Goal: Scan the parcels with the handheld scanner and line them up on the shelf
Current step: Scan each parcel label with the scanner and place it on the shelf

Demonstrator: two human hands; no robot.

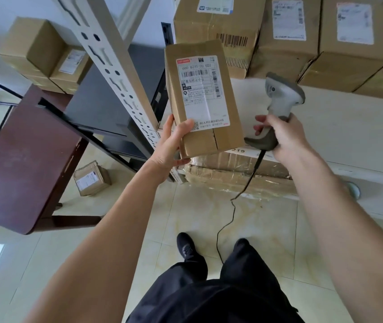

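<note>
Several boxes already line the far shelf; left hand grips an unshelved parcel, right hand grips the scanner.

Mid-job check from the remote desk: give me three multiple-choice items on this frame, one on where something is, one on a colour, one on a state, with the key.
1. Where is the small brown cardboard parcel with the white shipping label?
A. On the floor
B. Held up in the left hand
C. On the dark red table

2. What colour is the cable hanging from the grey handheld scanner?
A. Black
B. White
C. Yellow

3. What is the right hand doing?
A. Hanging idle
B. Pressing flat on the shelf
C. Gripping the scanner handle

Key: 1 B, its thumb lies on the label face with fingers under the bottom edge. 2 A, a black cord trails down to the tiled floor. 3 C, fingers are curled round the handle, scanner head up.
</note>
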